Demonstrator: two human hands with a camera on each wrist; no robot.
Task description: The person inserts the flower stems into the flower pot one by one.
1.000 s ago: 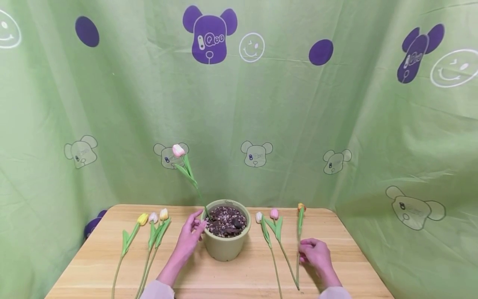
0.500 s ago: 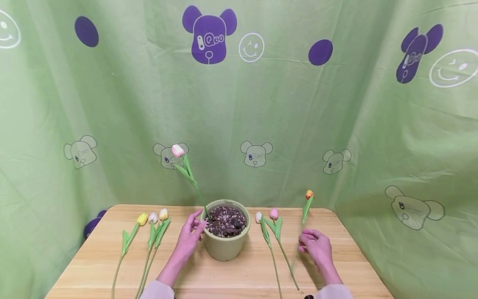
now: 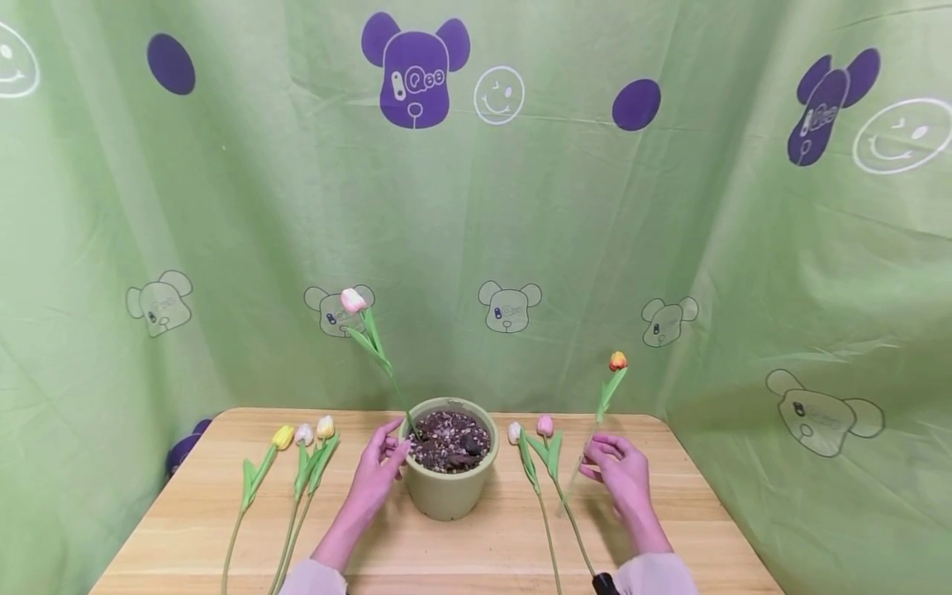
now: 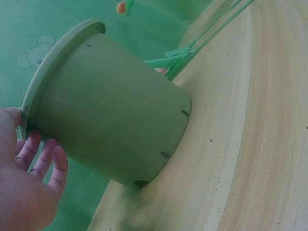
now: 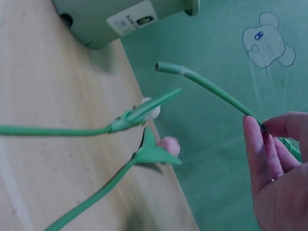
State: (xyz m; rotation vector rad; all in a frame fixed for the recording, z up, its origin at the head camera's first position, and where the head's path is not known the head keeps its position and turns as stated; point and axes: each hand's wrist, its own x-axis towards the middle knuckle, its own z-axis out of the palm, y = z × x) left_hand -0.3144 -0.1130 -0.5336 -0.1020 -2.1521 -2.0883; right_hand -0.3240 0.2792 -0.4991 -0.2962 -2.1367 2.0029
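A green flower pot [image 3: 446, 493] filled with dark, speckled soil [image 3: 454, 438] stands mid-table. My left hand [image 3: 378, 465] holds its left rim, thumb at the top and fingers beneath the lip, as the left wrist view [image 4: 30, 175] shows. From the soil's left side a pink-and-white artificial tulip [image 3: 353, 300] leans out to the left. My right hand [image 3: 619, 475] pinches the stem of an orange-red tulip [image 3: 618, 361], raised right of the pot. In the right wrist view the stem's bare cut end [image 5: 168, 67] points toward the pot.
A white tulip [image 3: 515, 432] and a pink tulip [image 3: 545, 426] lie right of the pot. To its left lie a yellow tulip [image 3: 283, 436], a pale lilac one [image 3: 304, 434] and a cream-yellow one [image 3: 326, 426]. A green printed curtain [image 3: 580, 223] surrounds the wooden table [image 3: 416, 554].
My right hand has lifted the orange-red tulip off the table, tilting its flower up and right, and shifted slightly left with it. My left hand stays at the pot rim.
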